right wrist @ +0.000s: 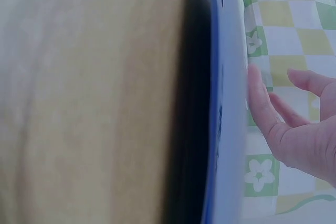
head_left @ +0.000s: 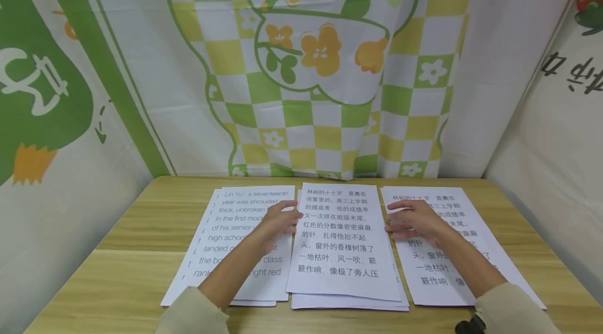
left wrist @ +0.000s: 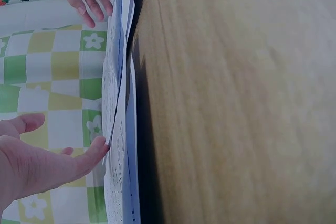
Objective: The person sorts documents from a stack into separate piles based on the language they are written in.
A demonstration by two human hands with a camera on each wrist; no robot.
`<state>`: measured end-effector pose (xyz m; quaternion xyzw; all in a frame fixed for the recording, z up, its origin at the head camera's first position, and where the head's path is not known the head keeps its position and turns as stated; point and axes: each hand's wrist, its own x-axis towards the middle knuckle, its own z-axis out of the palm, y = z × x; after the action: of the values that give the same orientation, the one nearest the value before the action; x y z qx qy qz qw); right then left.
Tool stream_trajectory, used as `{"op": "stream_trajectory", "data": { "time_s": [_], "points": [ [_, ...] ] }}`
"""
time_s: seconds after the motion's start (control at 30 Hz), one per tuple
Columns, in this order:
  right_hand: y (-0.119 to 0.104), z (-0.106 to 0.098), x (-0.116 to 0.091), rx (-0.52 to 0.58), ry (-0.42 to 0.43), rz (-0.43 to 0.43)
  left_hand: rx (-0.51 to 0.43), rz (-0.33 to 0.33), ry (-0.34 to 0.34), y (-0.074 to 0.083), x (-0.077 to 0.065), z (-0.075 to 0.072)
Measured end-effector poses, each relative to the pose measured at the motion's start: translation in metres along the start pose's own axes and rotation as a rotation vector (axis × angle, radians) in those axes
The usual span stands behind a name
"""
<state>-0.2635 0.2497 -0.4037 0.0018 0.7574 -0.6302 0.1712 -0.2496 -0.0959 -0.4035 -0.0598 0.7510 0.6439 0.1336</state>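
Three groups of printed paper sheets lie side by side. The middle sheets (head_left: 339,250) carry Chinese text, and the top one sits askew over the sheets beneath. My left hand (head_left: 278,224) is at their left edge, above the left sheets (head_left: 254,292) with English text. In the left wrist view, the fingertips of the left hand (left wrist: 50,163) are right at the paper edge, thumb spread away. My right hand (head_left: 416,221) hovers over the right sheets (head_left: 438,292), also in Chinese, its fingertips close to the middle sheets' right edge. The right wrist view shows the right hand (right wrist: 294,124) with fingers loosely extended.
The sheets rest on a wooden table (head_left: 118,250). A green and yellow checked curtain (head_left: 320,130) hangs behind its back edge. Printed cloth walls (head_left: 556,156) close off both sides. A dark band (head_left: 471,325) is at the right sleeve.
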Motion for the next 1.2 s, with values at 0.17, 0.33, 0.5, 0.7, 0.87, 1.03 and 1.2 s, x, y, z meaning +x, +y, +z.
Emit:
{"op": "stream_trajectory", "data": {
  "time_s": [0.17,0.33,0.5,0.7,0.87,1.03,1.2],
  "points": [
    [0.0004,0.0001,0.0,0.001,0.003,0.004,0.001,0.004,0.003,0.0007,0.0005,0.0009],
    [-0.0006,0.0007,0.0,-0.016,0.004,0.005,-0.002,0.018,-0.006,0.0013,-0.0002,0.0],
    [-0.0011,0.0003,-0.0002,-0.016,0.013,-0.001,-0.034,0.025,-0.022,0.0035,-0.0017,-0.0024],
    [-0.0007,-0.0012,-0.0008,-0.008,0.034,-0.014,-0.066,0.037,-0.016,0.0059,-0.0035,-0.0042],
    [0.0029,-0.0018,-0.0028,-0.001,0.034,-0.016,-0.098,0.048,-0.018,0.0033,-0.0039,-0.0041],
    [0.0032,-0.0018,-0.004,0.023,-0.005,-0.031,-0.116,0.062,-0.014,0.0023,-0.0025,-0.0043],
    [-0.0022,-0.0031,-0.0017,0.019,-0.032,-0.045,-0.11,0.07,-0.02,0.0043,0.0008,-0.005]
  ]
}}
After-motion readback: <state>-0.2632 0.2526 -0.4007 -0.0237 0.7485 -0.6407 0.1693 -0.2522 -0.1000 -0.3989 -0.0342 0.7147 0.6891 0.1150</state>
